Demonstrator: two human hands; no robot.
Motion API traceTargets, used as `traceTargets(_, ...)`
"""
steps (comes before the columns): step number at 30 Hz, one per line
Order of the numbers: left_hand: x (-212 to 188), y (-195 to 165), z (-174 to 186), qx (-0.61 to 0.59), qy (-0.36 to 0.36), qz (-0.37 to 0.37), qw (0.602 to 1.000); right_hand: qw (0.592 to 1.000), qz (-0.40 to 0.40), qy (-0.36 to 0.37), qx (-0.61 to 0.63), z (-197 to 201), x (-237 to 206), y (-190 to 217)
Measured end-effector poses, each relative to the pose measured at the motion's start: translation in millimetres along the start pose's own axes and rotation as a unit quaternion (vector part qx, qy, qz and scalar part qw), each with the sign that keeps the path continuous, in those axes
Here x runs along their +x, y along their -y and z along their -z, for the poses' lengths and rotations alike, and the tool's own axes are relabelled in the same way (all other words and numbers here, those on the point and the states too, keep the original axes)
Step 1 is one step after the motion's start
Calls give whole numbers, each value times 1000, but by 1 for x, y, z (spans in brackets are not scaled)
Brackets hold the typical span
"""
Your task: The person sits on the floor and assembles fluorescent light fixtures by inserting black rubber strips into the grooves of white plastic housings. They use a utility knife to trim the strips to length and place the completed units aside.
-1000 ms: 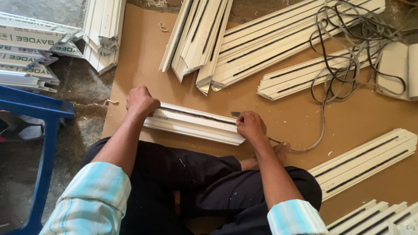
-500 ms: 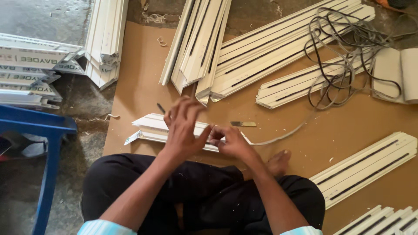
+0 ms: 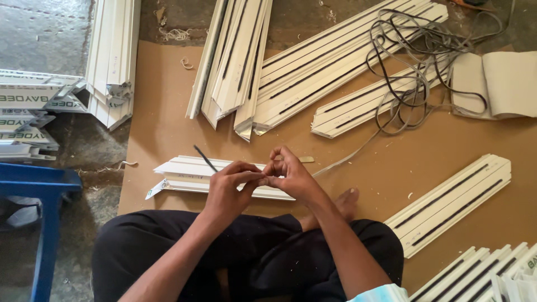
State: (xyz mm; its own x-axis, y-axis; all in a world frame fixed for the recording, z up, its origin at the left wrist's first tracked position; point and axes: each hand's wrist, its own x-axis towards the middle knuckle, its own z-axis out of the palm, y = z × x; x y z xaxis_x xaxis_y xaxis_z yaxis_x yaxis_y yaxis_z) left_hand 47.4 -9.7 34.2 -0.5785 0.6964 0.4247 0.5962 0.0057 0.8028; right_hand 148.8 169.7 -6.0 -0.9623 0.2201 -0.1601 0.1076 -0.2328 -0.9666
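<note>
A seated person is bringing both hands together above a white plastic strip (image 3: 190,174) lying on the brown board (image 3: 156,134) just in front of the knees. The left hand (image 3: 229,187) is pinching a thin black cord (image 3: 205,158) between curled fingertips; the right hand (image 3: 291,176), fingers bent and nearly closed, is meeting it fingertip to fingertip. More white strips (image 3: 335,61) are lying beyond.

Both hands' grips (image 3: 265,179) on thin dark strip (image 3: 205,158) above white profile (image 3: 184,170)
</note>
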Motion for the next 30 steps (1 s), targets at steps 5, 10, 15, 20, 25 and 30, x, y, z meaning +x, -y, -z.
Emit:
traceTargets(5,3,7,3,-31,55,144,987,999,17,24,-14,3,-6,10)
traceTargets(10,4,9,8,-105,84,149,980,998,-8,25,64,6,-8,22)
traceTargets(15,5,0,7,-250,115,248,929,997,-9,31,71,10,-9,27)
traceTargets(20,8,-6,11,-291,119,304,899,998,10,40,41,9,-7,24)
traceTargets(25,7,-4,17,-340,116,312,879,999,13,49,17,5,-5,24)
traceTargets(30,8,1,17,-349,116,345,863,999,21,20,-14,3,-7,27)
